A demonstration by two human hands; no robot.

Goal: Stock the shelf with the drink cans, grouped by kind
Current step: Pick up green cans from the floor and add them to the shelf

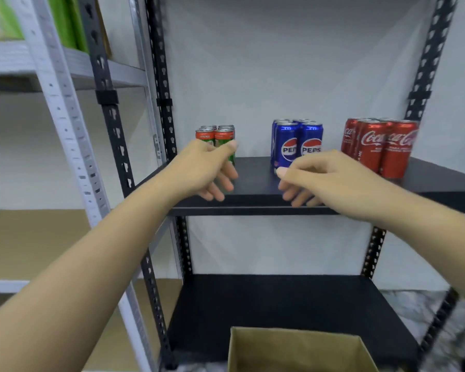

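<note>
Three can groups are sitting on the shelf (255, 181): green cans (220, 138) just behind my left hand (202, 167), Pepsi cans (295, 143) behind my right hand (325, 178); both hands are hanging loose, holding nothing.

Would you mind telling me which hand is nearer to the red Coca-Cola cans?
The right hand. It hovers just left of the Coca-Cola cans, in front of the Pepsi cans. The left hand is over by the green cans, far left.
</note>
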